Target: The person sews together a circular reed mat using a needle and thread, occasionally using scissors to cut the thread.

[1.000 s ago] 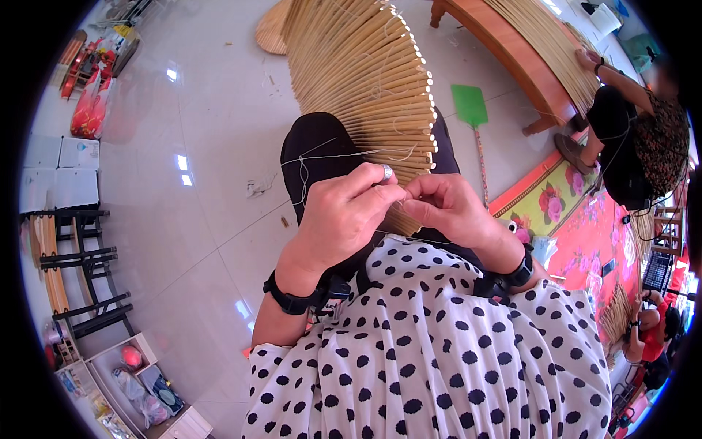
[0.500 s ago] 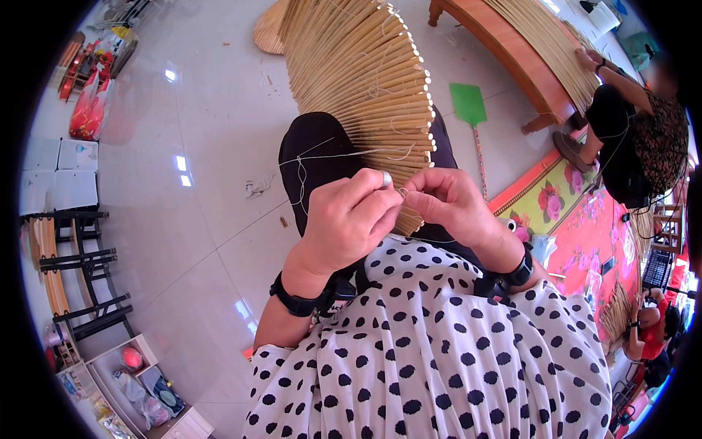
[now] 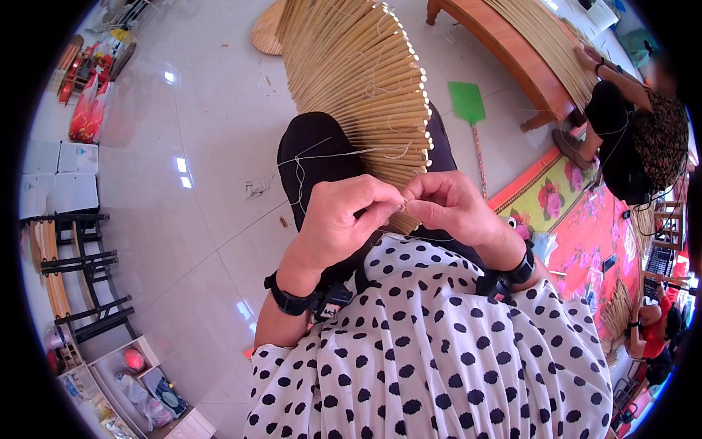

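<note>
A curved mat of thin tan reed stalks (image 3: 358, 80) lies over my lap, its pale cut ends fanned along the right edge. My left hand (image 3: 347, 216) and my right hand (image 3: 452, 208) meet over its near end. Their fingertips pinch a thin string between them, its details too small to make out. Another length of pale string (image 3: 325, 156) runs from the stalks across my left knee and hangs in a loop there. A needle-like thin line also lies on that dark trouser leg.
On the right a green fly swatter (image 3: 466, 102) lies on the tiles beside an orange wooden bench (image 3: 512, 55) bearing more stalks. A co-worker (image 3: 651, 139) sits beyond it; another person (image 3: 651, 333) is lower right. Folded black-framed furniture (image 3: 80, 271) stands left.
My left hand's fingers have turned and closed in from a raised curl to a pinch near my right fingertips. The right hand stays nearly in place. The mat has shifted slightly left.
</note>
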`<state>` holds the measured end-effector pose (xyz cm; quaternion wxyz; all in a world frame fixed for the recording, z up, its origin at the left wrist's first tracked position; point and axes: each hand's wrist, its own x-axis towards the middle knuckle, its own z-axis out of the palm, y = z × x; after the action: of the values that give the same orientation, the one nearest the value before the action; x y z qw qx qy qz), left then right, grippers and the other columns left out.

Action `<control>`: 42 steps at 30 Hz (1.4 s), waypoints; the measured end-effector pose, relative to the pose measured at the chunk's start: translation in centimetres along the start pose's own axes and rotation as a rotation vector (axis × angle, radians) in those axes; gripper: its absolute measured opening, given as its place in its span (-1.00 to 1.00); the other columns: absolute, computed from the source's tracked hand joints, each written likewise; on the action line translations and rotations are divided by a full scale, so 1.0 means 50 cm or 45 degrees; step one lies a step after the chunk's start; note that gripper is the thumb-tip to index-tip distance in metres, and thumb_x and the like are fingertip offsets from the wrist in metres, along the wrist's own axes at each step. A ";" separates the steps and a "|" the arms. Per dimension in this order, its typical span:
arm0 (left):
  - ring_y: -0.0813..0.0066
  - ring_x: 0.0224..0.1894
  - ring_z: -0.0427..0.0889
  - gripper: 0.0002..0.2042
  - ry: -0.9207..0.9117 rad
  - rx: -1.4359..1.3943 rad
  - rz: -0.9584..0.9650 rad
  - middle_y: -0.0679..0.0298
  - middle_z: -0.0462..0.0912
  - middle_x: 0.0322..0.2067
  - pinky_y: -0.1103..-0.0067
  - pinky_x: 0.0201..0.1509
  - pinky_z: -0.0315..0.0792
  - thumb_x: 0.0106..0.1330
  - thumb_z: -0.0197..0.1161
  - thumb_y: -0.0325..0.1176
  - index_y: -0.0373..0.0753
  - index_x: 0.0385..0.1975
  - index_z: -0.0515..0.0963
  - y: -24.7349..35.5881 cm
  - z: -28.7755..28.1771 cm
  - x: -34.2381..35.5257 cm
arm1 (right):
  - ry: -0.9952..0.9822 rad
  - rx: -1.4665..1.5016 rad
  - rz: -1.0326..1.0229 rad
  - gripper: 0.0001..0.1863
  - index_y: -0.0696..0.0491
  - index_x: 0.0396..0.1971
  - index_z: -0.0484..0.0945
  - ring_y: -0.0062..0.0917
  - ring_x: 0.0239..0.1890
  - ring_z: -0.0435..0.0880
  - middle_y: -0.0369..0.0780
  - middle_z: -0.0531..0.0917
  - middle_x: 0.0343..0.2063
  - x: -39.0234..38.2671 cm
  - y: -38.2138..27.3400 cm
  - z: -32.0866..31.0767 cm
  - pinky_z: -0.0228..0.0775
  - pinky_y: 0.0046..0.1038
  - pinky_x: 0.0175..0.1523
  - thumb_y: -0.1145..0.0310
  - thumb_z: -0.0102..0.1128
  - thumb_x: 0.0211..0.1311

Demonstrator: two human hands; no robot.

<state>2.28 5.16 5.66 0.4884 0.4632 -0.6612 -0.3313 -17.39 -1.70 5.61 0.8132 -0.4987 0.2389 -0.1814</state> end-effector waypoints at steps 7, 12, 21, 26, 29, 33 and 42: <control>0.38 -0.55 0.58 -0.85 -0.076 0.325 0.326 0.27 0.55 -0.48 0.60 -0.49 0.46 0.05 0.32 -0.61 -0.28 -0.40 0.54 0.004 -0.008 0.015 | -0.005 -0.001 0.025 -0.89 0.22 -0.32 0.56 -0.85 -0.47 0.41 -0.42 0.53 -0.48 0.000 0.005 -0.008 0.25 -0.75 -0.40 0.47 0.15 0.30; 0.50 -0.60 0.49 -0.88 -0.018 0.209 0.202 0.27 0.48 -0.45 0.67 -0.50 0.42 0.08 0.21 -0.63 -0.31 -0.43 0.44 -0.004 0.002 0.014 | 0.120 -0.163 -0.009 -0.88 0.20 -0.31 0.58 -0.85 -0.48 0.41 -0.44 0.54 -0.50 0.008 0.022 -0.005 0.27 -0.73 -0.42 0.46 0.18 0.28; 0.61 -0.60 0.45 -0.88 0.158 0.112 0.038 0.29 0.44 -0.46 0.70 -0.51 0.38 0.11 0.18 -0.65 -0.33 -0.41 0.41 -0.010 -0.002 0.014 | 0.549 -1.048 -0.374 -0.79 0.16 -0.30 0.61 -0.69 -0.60 0.45 -0.28 0.54 -0.40 -0.005 -0.026 0.033 0.31 -0.63 -0.49 0.51 0.35 0.01; 0.61 -0.61 0.49 -0.86 0.178 0.217 0.122 0.29 0.44 -0.45 0.68 -0.54 0.38 0.09 0.21 -0.65 -0.34 -0.41 0.41 -0.006 0.016 0.021 | 0.549 -1.019 -0.530 -0.83 0.16 -0.36 0.60 -0.67 -0.61 0.43 -0.29 0.52 -0.43 0.011 -0.018 0.048 0.29 -0.62 -0.50 0.54 0.35 -0.01; 0.62 -0.56 0.54 -0.87 0.151 0.019 0.058 0.28 0.47 -0.40 0.70 -0.49 0.43 0.15 0.21 -0.64 -0.34 -0.33 0.44 -0.009 0.013 0.017 | 0.529 -0.982 -0.533 -0.89 0.16 -0.42 0.59 -0.69 -0.60 0.42 -0.30 0.50 -0.46 0.012 -0.008 0.042 0.27 -0.63 -0.50 0.56 0.33 0.02; 0.64 -0.48 0.56 -0.81 0.200 -0.441 -0.239 0.25 0.54 -0.24 0.71 -0.39 0.47 0.29 0.17 -0.55 -0.37 -0.13 0.45 -0.003 0.011 0.000 | 0.570 -0.837 -0.456 -0.93 0.17 -0.47 0.58 -0.72 -0.58 0.41 -0.32 0.49 -0.47 0.014 -0.002 0.040 0.24 -0.64 -0.49 0.56 0.30 0.05; 0.58 -0.48 0.55 -0.81 0.057 -1.012 -0.664 0.27 0.59 -0.37 0.67 -0.38 0.47 0.34 0.15 -0.42 -0.40 -0.15 0.48 -0.017 0.036 -0.012 | 0.632 -0.875 -0.500 -0.93 0.16 -0.46 0.58 -0.74 -0.59 0.39 -0.33 0.49 -0.50 0.020 0.007 0.036 0.22 -0.65 -0.49 0.54 0.31 0.06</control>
<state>0.86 5.41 4.12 0.5424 0.3981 -0.3342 -0.6600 -15.55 -0.77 5.77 0.4694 -0.7164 0.3736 -0.3561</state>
